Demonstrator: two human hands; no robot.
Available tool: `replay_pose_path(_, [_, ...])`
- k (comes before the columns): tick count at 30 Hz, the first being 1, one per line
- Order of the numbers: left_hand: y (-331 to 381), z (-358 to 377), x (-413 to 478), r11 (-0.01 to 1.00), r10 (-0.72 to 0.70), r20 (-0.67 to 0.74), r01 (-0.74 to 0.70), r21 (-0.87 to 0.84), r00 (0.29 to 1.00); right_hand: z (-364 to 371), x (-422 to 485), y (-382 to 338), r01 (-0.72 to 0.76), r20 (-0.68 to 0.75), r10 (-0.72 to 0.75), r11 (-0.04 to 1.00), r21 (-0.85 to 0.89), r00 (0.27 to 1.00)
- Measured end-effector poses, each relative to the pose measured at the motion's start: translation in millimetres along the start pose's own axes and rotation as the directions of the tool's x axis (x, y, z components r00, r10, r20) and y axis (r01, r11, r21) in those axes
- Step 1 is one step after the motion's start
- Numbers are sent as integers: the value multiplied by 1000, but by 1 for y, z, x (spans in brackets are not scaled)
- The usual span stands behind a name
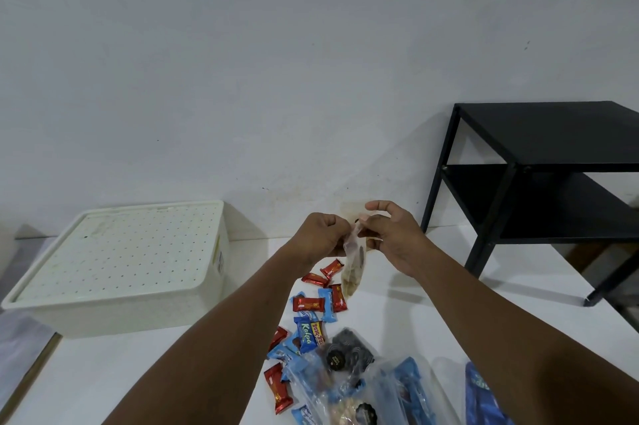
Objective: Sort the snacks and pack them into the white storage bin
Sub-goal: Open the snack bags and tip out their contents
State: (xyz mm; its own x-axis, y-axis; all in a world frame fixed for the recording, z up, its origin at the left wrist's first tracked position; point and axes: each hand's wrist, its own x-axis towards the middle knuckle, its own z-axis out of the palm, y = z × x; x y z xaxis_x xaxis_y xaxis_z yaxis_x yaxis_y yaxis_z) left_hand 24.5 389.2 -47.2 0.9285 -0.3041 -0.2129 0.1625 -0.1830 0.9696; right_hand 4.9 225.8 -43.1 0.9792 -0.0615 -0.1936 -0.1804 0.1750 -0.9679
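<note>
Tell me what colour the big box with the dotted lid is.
Creamy white. The box shows best in the head view.

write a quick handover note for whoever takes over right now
Left hand and right hand both pinch the top of a small clear bag, held above the white table.
White storage bin stands at left, its lid on.
Red and blue snack bars and clear cookie packs lie loose on the table.
Done: no snack seen packed.
Left: open bin, sort, pack.

This looks like a plain room in a home: a bare white wall (pixel 276 61) with small stains, a black side table (pixel 539 134) with one shelf, a plastic storage bin (pixel 131 307) and wrapped snacks (pixel 308 303).
</note>
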Motion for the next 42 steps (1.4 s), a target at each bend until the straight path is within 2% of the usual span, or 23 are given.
replay_pose_path(6, [2, -1, -2, 999, 40, -51, -39, 18, 998, -1, 1, -1, 28, -17, -29, 999, -26, 999])
replay_pose_path(10, [3, -3, -3, 983, 82, -19, -77, 168, 996, -3, 4, 2, 42, -74, -45, 998, -43, 996])
replay_pose_path(13, [4, -7, -6, 971, 104, 7, -103, 214, 995, -3, 6, 4, 41, -131, -48, 997, -58, 990])
replay_pose_path(19, [-1, -9, -4, 962, 158, -98, -131, 238, 983, 2, 9, 1, 51, -211, -55, 998, -25, 976])
replay_pose_path(24, [-19, -4, -7, 942, 98, 126, -133, 308, 987, 1, 13, -6, 17, -232, 13, 992, 126, 973])
replay_pose_path(25, [-26, -2, -4, 940, 110, 112, -139, 311, 988, 2, 14, -7, 3, -215, 25, 992, 129, 976])
replay_pose_path(28, [-36, -1, 4, 954, 165, -67, -142, 263, 984, 5, 14, -8, -27, -175, 43, 995, 97, 984])
replay_pose_path(30, [-34, -4, 7, 984, 119, -107, -102, 148, 987, 2, 14, -6, 5, -218, -17, 999, -53, 976])
replay_pose_path(32, [-31, -10, 10, 998, 57, -88, -55, 25, 994, -5, 14, -2, 47, -234, -92, 980, -193, 968])
replay_pose_path(34, [-28, -17, 16, 998, 21, -66, -25, -65, 998, -13, 16, 6, 37, -139, -69, 975, -220, 988])
replay_pose_path(36, [-26, -21, 23, 994, 1, -66, -9, -113, 998, -18, 18, 12, -28, -7, 28, 992, -123, 1000])
replay_pose_path(37, [-26, -22, 28, 992, -6, -82, -4, -124, 997, -19, 20, 14, -52, 45, 55, 997, -61, 997])
replay_pose_path(39, [-29, -21, 37, 995, -16, -163, 0, -99, 987, -16, 25, 19, -38, 52, 40, 998, -42, 998])
replay_pose_path(42, [-39, -18, 50, 998, 61, -287, -57, 22, 956, -10, 38, 31, 73, -73, -95, 964, -255, 993])
